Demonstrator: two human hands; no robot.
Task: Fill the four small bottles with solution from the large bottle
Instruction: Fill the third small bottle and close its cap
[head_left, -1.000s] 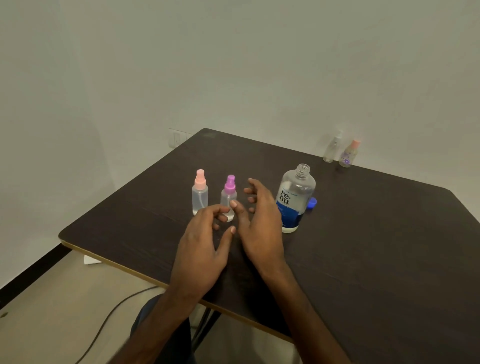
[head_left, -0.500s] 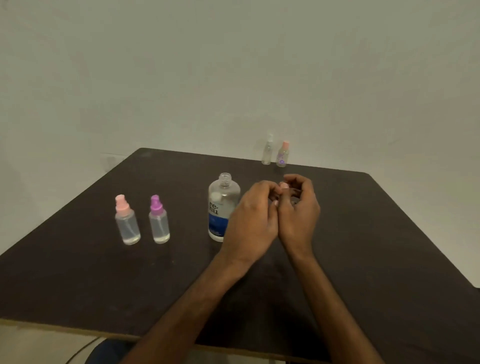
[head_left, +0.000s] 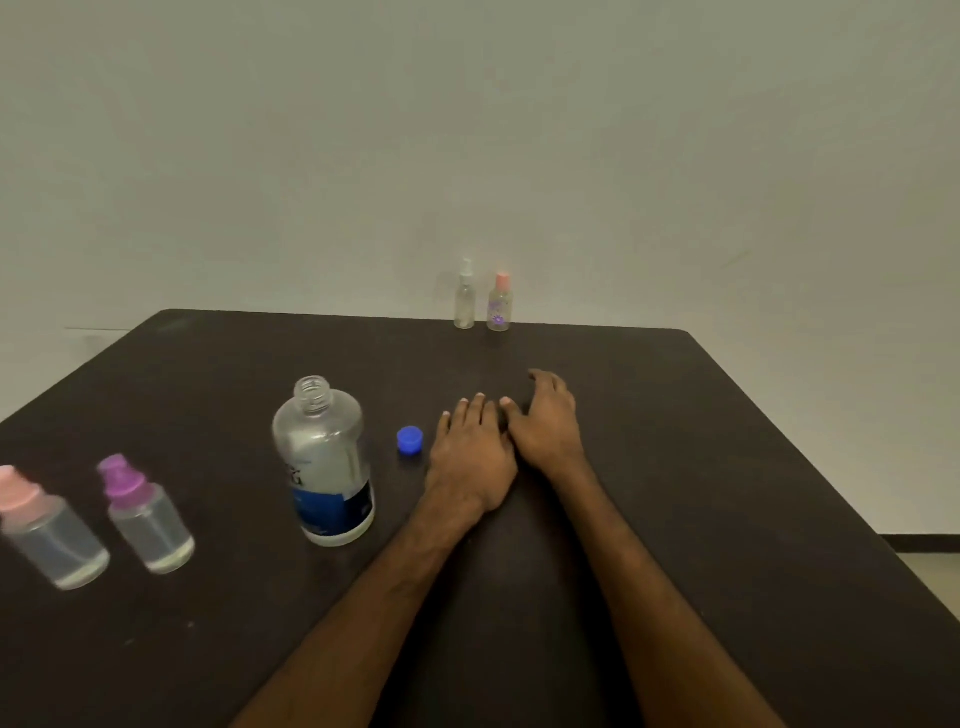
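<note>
The large clear bottle (head_left: 324, 462) with a blue label stands uncapped left of centre. Its blue cap (head_left: 410, 440) lies on the table just to its right. Two small spray bottles hold clear liquid at the near left: one with a pink top (head_left: 47, 530), one with a purple top (head_left: 145, 514). Two more small bottles stand at the table's far edge, a white-topped one (head_left: 464, 297) and a pink-topped one (head_left: 500, 304). My left hand (head_left: 470, 457) and my right hand (head_left: 545, 421) lie flat side by side on the table, right of the cap, holding nothing.
The dark table (head_left: 727, 467) reaches to a plain pale wall. Its right edge runs diagonally toward the near right, with pale floor (head_left: 930, 566) beyond it.
The view has swung right and closer. My hands, which were clasped together above the table half a second ago, now lie flat on it. The blue cap has come into sight.
</note>
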